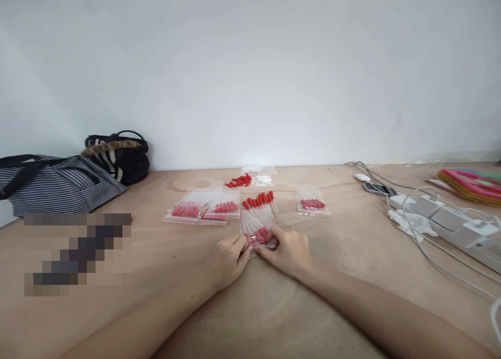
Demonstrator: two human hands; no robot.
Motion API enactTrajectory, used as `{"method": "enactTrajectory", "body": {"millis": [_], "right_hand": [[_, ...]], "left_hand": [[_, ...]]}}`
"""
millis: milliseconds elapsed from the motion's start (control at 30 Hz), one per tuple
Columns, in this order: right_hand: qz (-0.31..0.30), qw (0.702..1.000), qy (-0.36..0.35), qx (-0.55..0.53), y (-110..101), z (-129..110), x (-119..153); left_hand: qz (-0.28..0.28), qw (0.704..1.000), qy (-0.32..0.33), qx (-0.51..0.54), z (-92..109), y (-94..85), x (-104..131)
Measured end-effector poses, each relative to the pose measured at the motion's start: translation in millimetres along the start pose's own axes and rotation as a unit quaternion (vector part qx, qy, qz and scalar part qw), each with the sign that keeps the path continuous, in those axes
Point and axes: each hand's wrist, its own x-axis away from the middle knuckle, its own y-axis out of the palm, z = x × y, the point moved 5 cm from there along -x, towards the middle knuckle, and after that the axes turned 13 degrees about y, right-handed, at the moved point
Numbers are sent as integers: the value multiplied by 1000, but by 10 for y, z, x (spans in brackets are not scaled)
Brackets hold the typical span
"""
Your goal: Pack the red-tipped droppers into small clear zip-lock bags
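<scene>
Two bare forearms are nearest, reaching in over the pale brown, wood-like surface. Between them and just past the fingertips lies a clear, flat plastic zip bag of thin pale tubes with red bulbs, the bulb ends toward the person. The left hand is curled nearly closed, thumb and finger pinching the bag's near left corner; the right hand bends inward, its thumb and fingers closed on the near right part. Gripping both sides probably holds the slippery film flat and steady. The bag is thus in front of both hands, touching each, its body stretching away from them.

Just beyond it is a row of red-bulbed pale tubes; whether the bag overlaps them cannot be told. Overlapping filled bags lie to the left, a single filled clear bag to the right, and small loose red bulbs farther back, perhaps grouped so within easy reach.
</scene>
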Motion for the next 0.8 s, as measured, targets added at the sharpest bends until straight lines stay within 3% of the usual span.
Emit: {"method": "enactTrajectory", "body": {"millis": [167,267,333,467,533,700,800], "right_hand": [[-27,999,-21,-22,-6,34,-33],[-85,988,-120,-48,-38,117,-57],[-99,970,-215,-52,-76,182,-54],[37,934,-355,17,-167,248,-17],[105,905,-410,53,-161,198,33],[186,837,-503,106,-83,45,137],[196,829,-511,117,-70,37,141]], "left_hand": [[-13,999,16,28,-11,-61,-1],[-19,997,51,46,-22,-176,15],[-11,994,109,14,-18,-263,37],[13,957,264,-117,11,-321,116],[14,943,303,-135,0,-290,142],[12,954,284,-93,-56,-245,126],[22,959,272,-77,-51,-276,113]]}}
